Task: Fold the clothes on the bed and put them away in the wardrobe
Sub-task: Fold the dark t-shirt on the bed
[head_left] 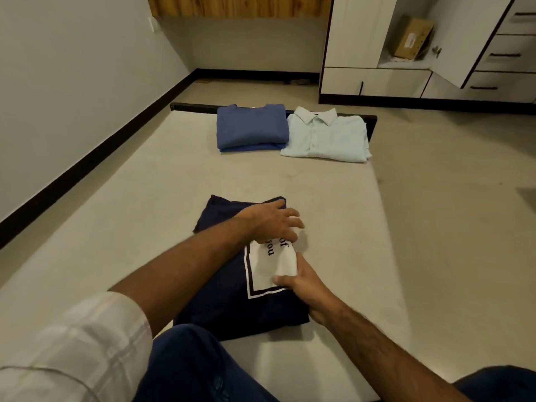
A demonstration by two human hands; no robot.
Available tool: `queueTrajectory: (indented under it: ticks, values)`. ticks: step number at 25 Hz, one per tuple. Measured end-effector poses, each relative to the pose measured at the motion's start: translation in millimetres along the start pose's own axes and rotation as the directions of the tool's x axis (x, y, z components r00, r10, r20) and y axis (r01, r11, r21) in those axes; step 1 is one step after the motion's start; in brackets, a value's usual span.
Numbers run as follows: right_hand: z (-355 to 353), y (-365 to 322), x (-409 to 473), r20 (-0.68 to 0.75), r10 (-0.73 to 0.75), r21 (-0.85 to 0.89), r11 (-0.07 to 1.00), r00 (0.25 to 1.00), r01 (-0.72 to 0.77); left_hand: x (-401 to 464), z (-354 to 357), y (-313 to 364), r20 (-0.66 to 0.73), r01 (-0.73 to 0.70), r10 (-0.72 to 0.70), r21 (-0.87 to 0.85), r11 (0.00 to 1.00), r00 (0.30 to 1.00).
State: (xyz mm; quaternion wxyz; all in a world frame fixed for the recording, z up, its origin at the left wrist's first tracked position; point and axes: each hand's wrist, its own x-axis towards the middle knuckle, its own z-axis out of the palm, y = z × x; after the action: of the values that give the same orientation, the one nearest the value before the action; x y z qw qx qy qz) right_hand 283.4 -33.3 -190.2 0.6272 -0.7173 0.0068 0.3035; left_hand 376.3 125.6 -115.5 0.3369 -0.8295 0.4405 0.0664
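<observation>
A dark navy T-shirt with a white printed panel lies folded on the bed right in front of me. My left hand rests on its far part with fingers spread and fairly straight. My right hand grips the shirt's right edge, thumb on the white print and fingers curled under the fabric. At the bed's far end lie a folded blue top and, beside it on the right, a folded pale mint button shirt.
The white wardrobe stands beyond the bed at the right with one door open; a cardboard box sits on its shelf. Drawers are at the far right. A wall runs along the bed's left side. My knees are at the bottom.
</observation>
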Motion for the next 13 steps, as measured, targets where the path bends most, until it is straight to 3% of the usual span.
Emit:
queueTrajectory:
  ticks: [2, 5, 7, 11, 13]
  values:
    - [-13, -15, -1, 0.021, -0.027, -0.055, 0.998, 0.999, 0.028, 5, -10, -10, 0.045, -0.017, 0.017, 0.013, 1.0, 0.999]
    - [-48, -65, 6, 0.107, -0.113, -0.236, 0.962, 0.988, 0.136, -25, -16, -39, -0.012, 0.133, -0.136, -0.152, 0.979, 0.991]
    - [-76, -111, 6, 0.246, -0.188, -0.396, 0.876, 0.951, 0.275, -57, -24, -59, -0.08, 0.223, -0.258, -0.303, 0.927, 0.963]
    - [-112, -197, 0, 0.352, -0.269, -0.736, 0.512, 0.896, 0.443, -100, -41, -77, -0.256, 0.336, -0.492, -0.474, 0.814, 0.832]
    - [-119, -232, -6, 0.33, -0.366, -0.854, 0.278, 0.87, 0.44, -103, -48, -78, -0.374, 0.428, -0.564, -0.387, 0.817, 0.736]
